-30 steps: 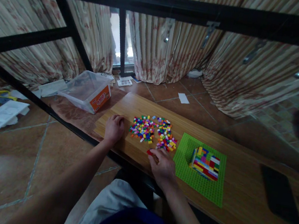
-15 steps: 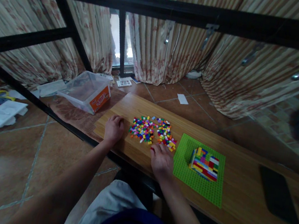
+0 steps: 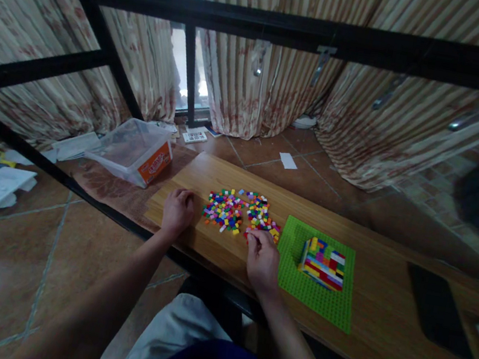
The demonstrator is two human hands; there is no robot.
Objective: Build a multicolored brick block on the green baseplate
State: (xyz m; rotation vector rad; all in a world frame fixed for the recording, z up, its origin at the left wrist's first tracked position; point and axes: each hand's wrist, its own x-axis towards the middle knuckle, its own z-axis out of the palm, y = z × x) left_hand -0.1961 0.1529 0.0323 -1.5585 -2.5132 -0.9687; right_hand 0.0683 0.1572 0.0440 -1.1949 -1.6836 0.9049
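A heap of small coloured bricks (image 3: 238,210) lies on the wooden table (image 3: 384,302). My right hand (image 3: 263,261) is at the heap's near right edge, its fingers pinched on a small red brick (image 3: 249,235). My left hand (image 3: 178,211) rests curled in a loose fist on the table just left of the heap; what it holds, if anything, is hidden. To the right lies a green baseplate (image 3: 318,284) with a multicoloured brick block (image 3: 323,263) built on it.
A clear plastic box with an orange label (image 3: 134,152) sits on the floor left of the table. A dark phone (image 3: 438,311) lies on the table's right. Black metal bars (image 3: 266,21) cross overhead. Curtains hang behind; papers lie on the tiled floor.
My right hand has moved from the table's near edge up to the heap, keeping the red brick in its fingers. My left hand has stayed put.
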